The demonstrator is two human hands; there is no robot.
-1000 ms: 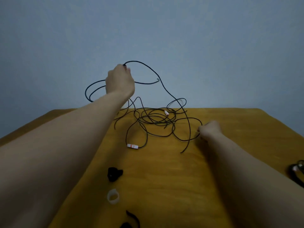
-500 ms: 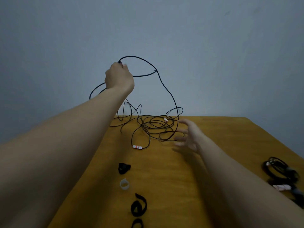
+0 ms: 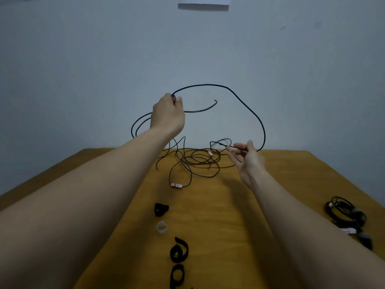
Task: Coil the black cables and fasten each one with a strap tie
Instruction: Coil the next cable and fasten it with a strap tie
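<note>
Black cable [image 3: 245, 101] is partly lost to us in the head view; the left hand [image 3: 167, 115] shows only its back, so its fingers are hidden, and where the tall arc comes down it passes behind the right hand [image 3: 248, 159]; the lowest black strap ties [image 3: 178, 251] are cut by the bottom edge, and the bundle of coiled cables [image 3: 345, 215] at the right table [image 3: 229, 205] edge is dim and blurred. We see the left hand raised before the wall, curled tight round the cable, with a few loops hanging to its left and a short free end curving right; the rest lies in a loose tangle on the far part of the table, thin and matte, with a red-and-white connector [image 3: 176, 185] nearest us. The right hand's fingers are loosely spread; a strand runs by its index fingertip, and we cannot tell whether it is pinched.
</note>
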